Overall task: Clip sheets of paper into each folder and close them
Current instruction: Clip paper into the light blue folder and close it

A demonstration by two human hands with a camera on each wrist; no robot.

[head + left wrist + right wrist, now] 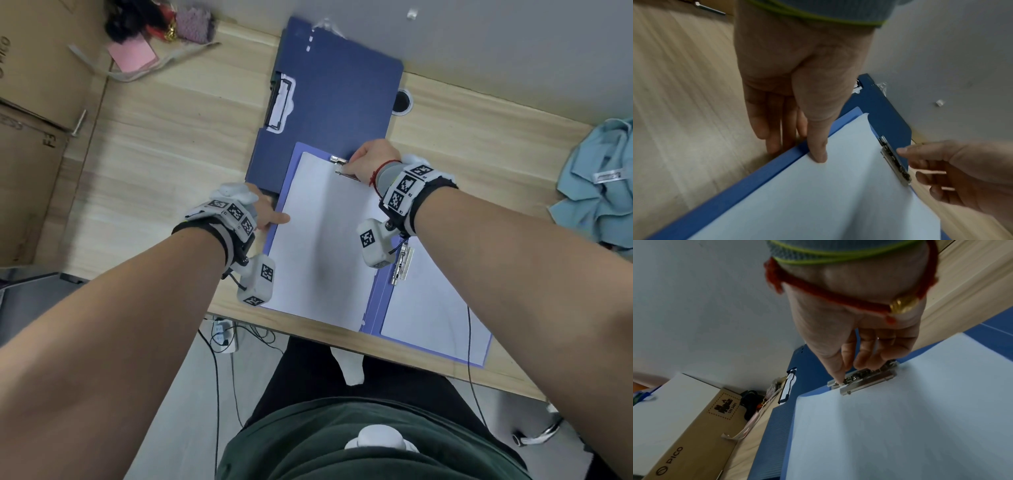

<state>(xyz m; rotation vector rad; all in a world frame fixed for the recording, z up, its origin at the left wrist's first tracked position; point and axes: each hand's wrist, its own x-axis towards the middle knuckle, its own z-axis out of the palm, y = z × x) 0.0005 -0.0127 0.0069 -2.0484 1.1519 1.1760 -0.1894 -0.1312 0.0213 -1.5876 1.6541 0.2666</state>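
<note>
A light-blue folder [373, 308] lies open at the desk's front edge, with a white sheet [322, 240] on its left half and a second sheet [435, 308] on its right half. A metal clip [342, 168] sits at the top of the left sheet. My right hand [352, 164] pinches that clip [865, 379], thumb on its end and fingers curled behind it. My left hand [274, 219] presses its thumb [819, 155] on the sheet's left edge, its straight fingers lying on the desk beside the folder. A dark blue closed folder [335, 102] lies behind.
Cardboard boxes [37, 120] stand at the left, with a pink note [132, 53] and dark clutter at the back left. A light-blue cloth [603, 185] lies at the right. A round cable hole [402, 101] is behind my right hand. A second clip [402, 263] lies by the folder's spine.
</note>
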